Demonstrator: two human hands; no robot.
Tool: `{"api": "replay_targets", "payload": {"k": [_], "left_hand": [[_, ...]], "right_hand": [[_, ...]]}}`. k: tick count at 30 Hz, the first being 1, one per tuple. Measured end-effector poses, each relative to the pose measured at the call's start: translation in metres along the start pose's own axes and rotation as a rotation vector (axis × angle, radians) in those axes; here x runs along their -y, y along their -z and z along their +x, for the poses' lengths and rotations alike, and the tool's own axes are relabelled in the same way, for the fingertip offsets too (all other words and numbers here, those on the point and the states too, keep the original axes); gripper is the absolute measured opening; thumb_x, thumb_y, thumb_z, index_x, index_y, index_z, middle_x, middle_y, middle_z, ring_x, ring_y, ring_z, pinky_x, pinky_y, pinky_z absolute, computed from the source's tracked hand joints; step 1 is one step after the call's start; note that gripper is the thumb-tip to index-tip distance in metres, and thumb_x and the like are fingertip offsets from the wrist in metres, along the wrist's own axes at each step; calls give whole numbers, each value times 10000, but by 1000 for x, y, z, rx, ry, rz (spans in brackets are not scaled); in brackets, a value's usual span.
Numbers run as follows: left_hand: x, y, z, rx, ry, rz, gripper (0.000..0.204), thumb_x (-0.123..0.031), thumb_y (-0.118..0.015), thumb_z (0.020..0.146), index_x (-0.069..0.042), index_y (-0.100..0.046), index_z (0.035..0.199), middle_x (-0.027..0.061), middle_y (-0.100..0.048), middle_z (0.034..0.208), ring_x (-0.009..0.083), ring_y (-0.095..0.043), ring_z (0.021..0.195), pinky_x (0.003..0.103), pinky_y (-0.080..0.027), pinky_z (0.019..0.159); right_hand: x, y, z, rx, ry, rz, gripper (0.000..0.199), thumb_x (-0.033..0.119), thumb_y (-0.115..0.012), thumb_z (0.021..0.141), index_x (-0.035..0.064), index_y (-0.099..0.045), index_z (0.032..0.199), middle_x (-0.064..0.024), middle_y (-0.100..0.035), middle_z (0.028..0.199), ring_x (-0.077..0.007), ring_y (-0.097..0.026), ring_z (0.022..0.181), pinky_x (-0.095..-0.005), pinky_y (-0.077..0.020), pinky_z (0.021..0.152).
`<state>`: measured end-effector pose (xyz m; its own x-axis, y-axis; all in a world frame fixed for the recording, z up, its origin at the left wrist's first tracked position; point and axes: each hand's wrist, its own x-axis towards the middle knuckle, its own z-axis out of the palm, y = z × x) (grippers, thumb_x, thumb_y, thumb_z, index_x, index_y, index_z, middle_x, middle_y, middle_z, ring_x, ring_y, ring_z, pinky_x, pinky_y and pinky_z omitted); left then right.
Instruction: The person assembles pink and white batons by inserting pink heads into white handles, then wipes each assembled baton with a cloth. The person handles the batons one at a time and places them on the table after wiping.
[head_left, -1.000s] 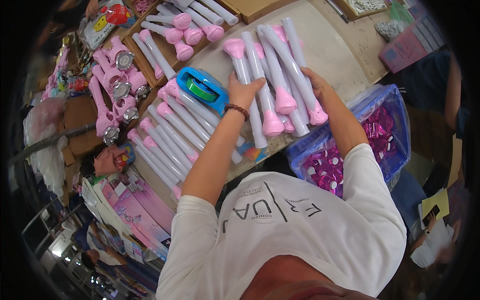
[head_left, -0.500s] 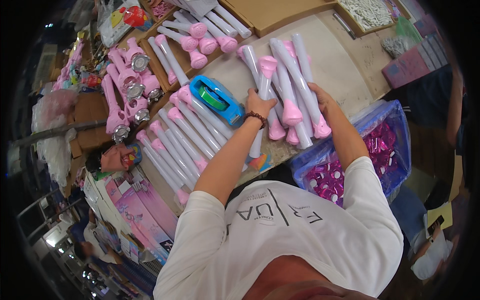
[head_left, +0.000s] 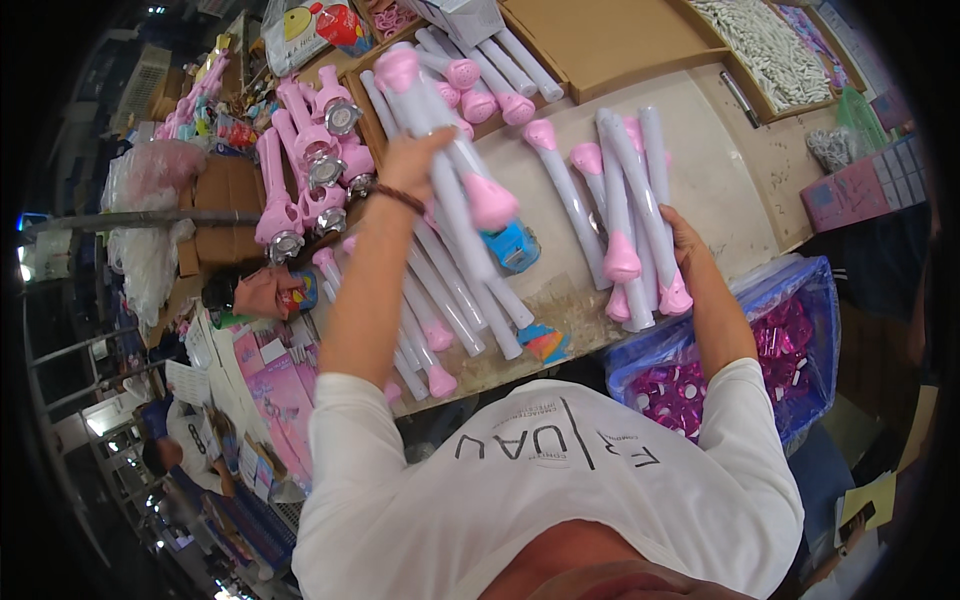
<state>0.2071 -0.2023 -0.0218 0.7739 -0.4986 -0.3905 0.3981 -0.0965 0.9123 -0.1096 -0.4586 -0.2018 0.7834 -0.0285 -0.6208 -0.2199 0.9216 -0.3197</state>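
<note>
My left hand point(head_left: 412, 165), slightly blurred, is closed around white tubes point(head_left: 462, 232) with bulbous pink ends, held slantwise above a row of similar tubes point(head_left: 448, 290) on the table. Partly covered by the held tubes is a blue tape dispenser point(head_left: 514, 248). On the right, my right hand point(head_left: 684, 240) curls against the outer side of a small pile of pink-ended tubes point(head_left: 618, 215); some of its fingers are hidden behind them. A single pink-ended tube point(head_left: 570, 195) leans at that pile's left.
Behind the row lies a carton point(head_left: 555, 30) with more tubes. Pink wands with silvery round parts point(head_left: 322, 165) are heaped left. A blue-lined bin point(head_left: 822, 345) of magenta pieces stands at the right table edge. A box of small white parts point(head_left: 765, 60) sits far right.
My left hand has moved left from the pile, carrying tubes over the row and tape dispenser. My right hand stays at the pile. The view has shifted somewhat.
</note>
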Motion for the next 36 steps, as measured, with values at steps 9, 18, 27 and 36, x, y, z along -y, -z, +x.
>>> {"api": "replay_targets", "payload": {"k": [9, 18, 27, 36], "left_hand": [[-54, 86, 135, -231, 203, 226, 371, -135, -699, 796, 49, -505, 1052, 120, -555, 842, 304, -633, 787, 440, -584, 657], [-47, 93, 160, -414, -183, 602, 647, -209, -745, 736, 54, -450, 1250, 121, -610, 954, 215, -619, 758, 337, -524, 640], [110, -90, 22, 91, -743, 996, 553, -300, -689, 756, 65, -539, 1144, 217, -621, 1021, 280, -607, 960, 352, -482, 833], [156, -163, -54, 158, -68, 690, 575, -242, -719, 713, 119, -520, 1115, 191, -620, 952, 250, -622, 849, 321, -503, 738]], "right_hand": [[0, 1, 3, -16, 5, 8, 688, 337, -772, 681, -18, -518, 1212, -197, -618, 1096, -320, -614, 985, -456, -477, 930], [0, 7, 5, -29, 13, 5, 669, 326, -757, 695, -33, -518, 1206, -204, -620, 1087, -314, -624, 966, -461, -487, 914], [0, 4, 5, 15, -9, 35, 657, 308, -766, 693, -32, -526, 1200, -205, -627, 1080, -312, -630, 961, -451, -494, 910], [3, 2, 5, 53, -4, -9, 658, 325, -759, 702, -28, -521, 1205, -194, -628, 1077, -292, -637, 947, -434, -506, 896]]}}
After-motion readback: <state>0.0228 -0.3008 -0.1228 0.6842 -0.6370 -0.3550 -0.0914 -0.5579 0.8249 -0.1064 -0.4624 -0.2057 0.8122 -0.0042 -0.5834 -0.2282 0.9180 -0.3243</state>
